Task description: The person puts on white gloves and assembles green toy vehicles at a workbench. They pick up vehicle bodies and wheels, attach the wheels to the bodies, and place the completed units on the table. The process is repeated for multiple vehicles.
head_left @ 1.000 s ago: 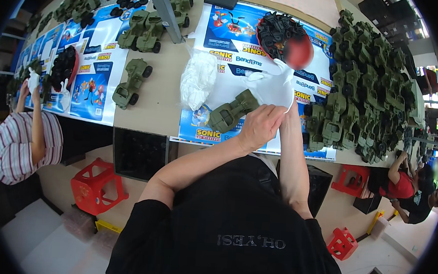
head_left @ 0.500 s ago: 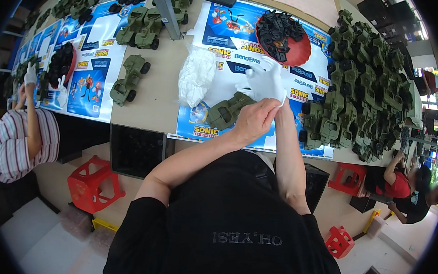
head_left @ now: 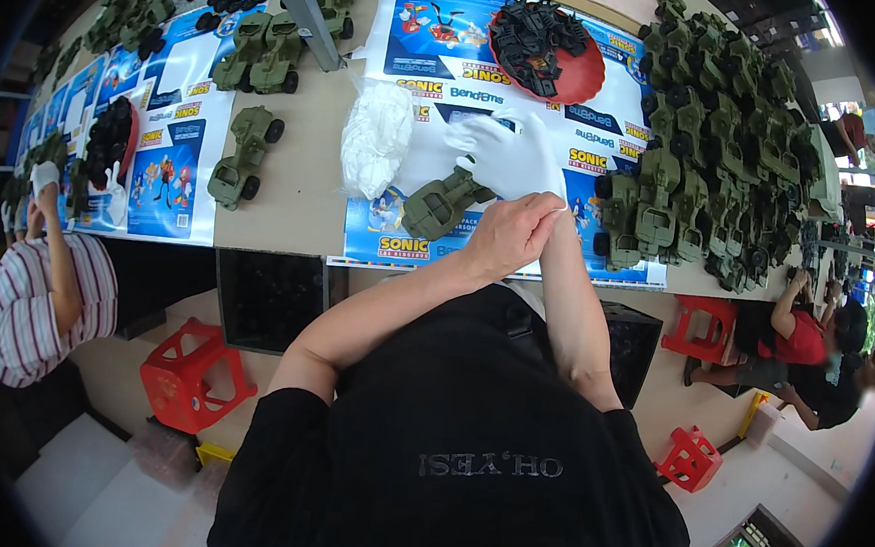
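My right hand (head_left: pixel 520 153) is inside a white glove (head_left: pixel 541 170), stretched out over the printed sheet with thumb and fingers apart. At the right wrist, my bare left hand (head_left: pixel 508 234) pinches the glove's cuff. Just left of my hands, an olive-green toy vehicle (head_left: pixel 433 211) lies on the sheet. Farther left is a clear plastic bag (head_left: pixel 376 137) with crumpled white material in it. Nothing shows between the gloved fingers.
A red bowl (head_left: pixel 587 86) of black plastic parts stands at the back. Many green toy vehicles (head_left: pixel 711 140) crowd the right side; others (head_left: pixel 242 156) stand left. A metal post (head_left: pixel 301 9) rises at back left. Another person (head_left: pixel 51 285) sits left beside a red stool (head_left: pixel 194 379).
The view has shifted slightly, so the table things sit higher. My left hand stays at the glove's cuff, and the gloved fingers have spread a little toward the left.
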A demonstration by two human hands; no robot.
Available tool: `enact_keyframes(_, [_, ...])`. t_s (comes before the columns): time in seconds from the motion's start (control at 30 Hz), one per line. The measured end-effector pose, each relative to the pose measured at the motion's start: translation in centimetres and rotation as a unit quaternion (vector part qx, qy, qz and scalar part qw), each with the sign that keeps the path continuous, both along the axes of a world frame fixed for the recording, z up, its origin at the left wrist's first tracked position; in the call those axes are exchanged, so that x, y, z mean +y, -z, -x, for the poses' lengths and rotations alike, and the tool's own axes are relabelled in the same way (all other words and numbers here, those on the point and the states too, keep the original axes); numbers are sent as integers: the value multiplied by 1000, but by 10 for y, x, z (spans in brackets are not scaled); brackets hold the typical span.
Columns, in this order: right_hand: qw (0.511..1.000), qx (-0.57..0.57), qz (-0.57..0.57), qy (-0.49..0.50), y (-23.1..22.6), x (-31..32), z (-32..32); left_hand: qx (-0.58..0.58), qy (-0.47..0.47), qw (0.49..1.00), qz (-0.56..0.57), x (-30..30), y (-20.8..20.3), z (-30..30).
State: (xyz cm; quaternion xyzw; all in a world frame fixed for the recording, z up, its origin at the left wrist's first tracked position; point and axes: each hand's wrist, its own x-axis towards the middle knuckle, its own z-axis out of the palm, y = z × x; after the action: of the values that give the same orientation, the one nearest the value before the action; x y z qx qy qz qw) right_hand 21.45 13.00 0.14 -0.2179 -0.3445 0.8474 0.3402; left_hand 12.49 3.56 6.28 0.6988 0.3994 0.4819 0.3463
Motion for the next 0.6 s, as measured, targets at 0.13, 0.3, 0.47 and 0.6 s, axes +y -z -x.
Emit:
enact_keyframes(0.13, [989,96,62,97,-44,-23,28,-17,5,999,-47,-4,-7,-5])
enact_keyframes(0.3, [987,-63,102,110,-60,1,0,3,78,997,-13,-8,-11,4])
enact_keyframes(0.47, [965,258,41,13,-110,-14,-4,-320,154,840,409,4,38,46])
enact_keyframes(0.6, [949,282,139,-29,-117,-42,9,-443,216,663,564,18,-4,38])
